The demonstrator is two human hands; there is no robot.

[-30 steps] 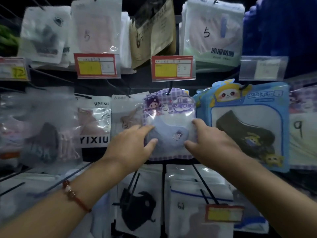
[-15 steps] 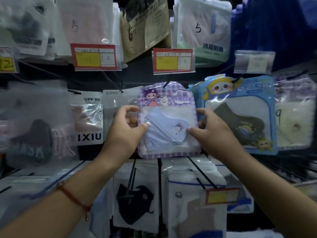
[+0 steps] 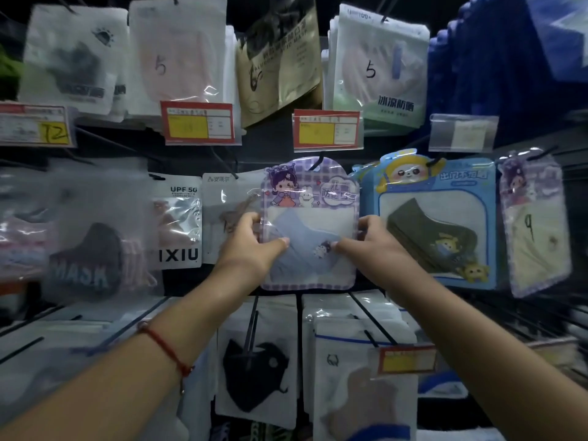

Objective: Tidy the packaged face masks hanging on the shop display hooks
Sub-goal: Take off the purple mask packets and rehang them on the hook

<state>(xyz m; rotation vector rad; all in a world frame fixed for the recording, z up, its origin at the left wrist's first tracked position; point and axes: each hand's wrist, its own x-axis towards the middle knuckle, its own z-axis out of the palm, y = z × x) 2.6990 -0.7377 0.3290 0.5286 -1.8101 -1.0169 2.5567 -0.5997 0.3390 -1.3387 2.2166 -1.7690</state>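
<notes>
A purple checked mask packet [image 3: 310, 198] with a cartoon girl and a pale blue mask inside hangs on a hook [image 3: 318, 162] in the middle row. My left hand [image 3: 251, 246] grips its left edge, thumb on the front and fingers behind. My right hand [image 3: 374, 246] grips its right edge the same way. The packet hangs upright and square to me. To its right hangs a blue cartoon packet [image 3: 436, 218] with a dark mask, then another purple packet [image 3: 534, 224].
More mask packets fill the hooks above, left and below: a clear "MASK" packet [image 3: 92, 249], a UPF 50 packet [image 3: 179, 221], a black mask packet [image 3: 256, 367]. Red-and-yellow price tags [image 3: 326, 130] stick out on hook ends. Bare hook rods [image 3: 372, 316] jut forward below.
Both hands moved from lying flat on the packet's front to gripping its side edges. The packet now hangs straighter. The camera moved closer.
</notes>
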